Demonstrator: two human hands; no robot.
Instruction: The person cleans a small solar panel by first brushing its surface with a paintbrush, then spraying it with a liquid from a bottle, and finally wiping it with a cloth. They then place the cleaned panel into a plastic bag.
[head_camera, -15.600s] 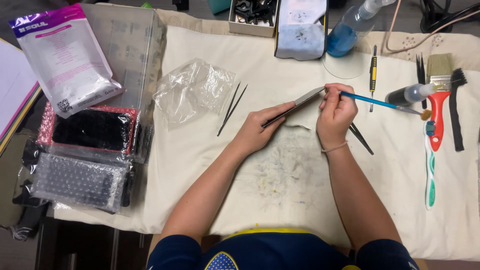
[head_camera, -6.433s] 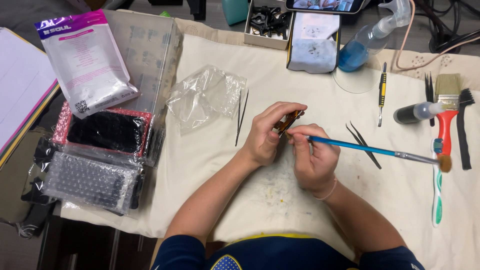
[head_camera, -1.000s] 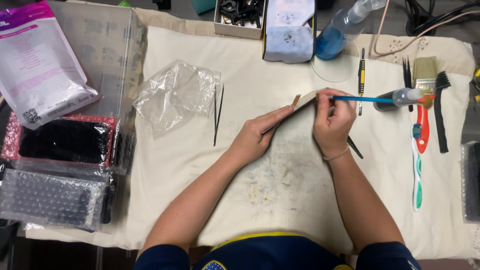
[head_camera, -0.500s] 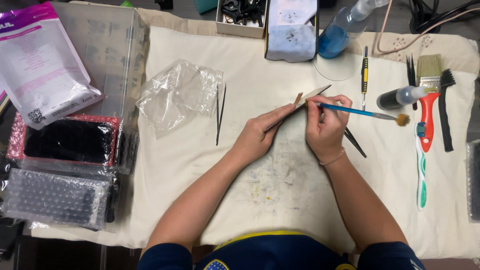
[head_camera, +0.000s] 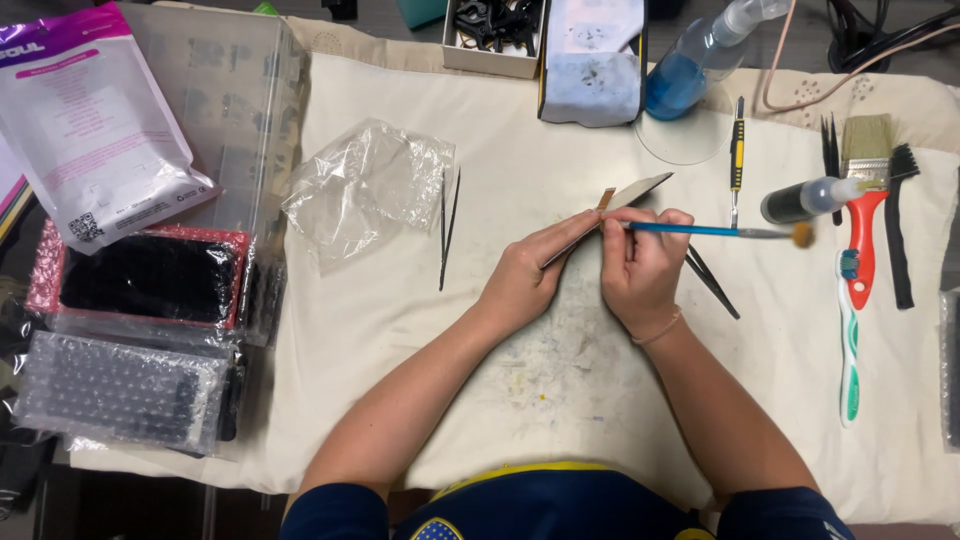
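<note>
Since half a second ago the blue brush (head_camera: 715, 231) has levelled out. Right hand (head_camera: 640, 265) grips it; left hand (head_camera: 525, 280) grips the thin panel (head_camera: 610, 208), tilted above the worktop (head_camera: 560, 380).

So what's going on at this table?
A person sits at a cloth-covered table. The left hand holds a thin flat panel tilted above the cloth, while the right hand grips a blue-handled brush, bristles pointing away to the right. Tweezers, a plastic bag, a spray bottle and a wide paintbrush lie around.
</note>
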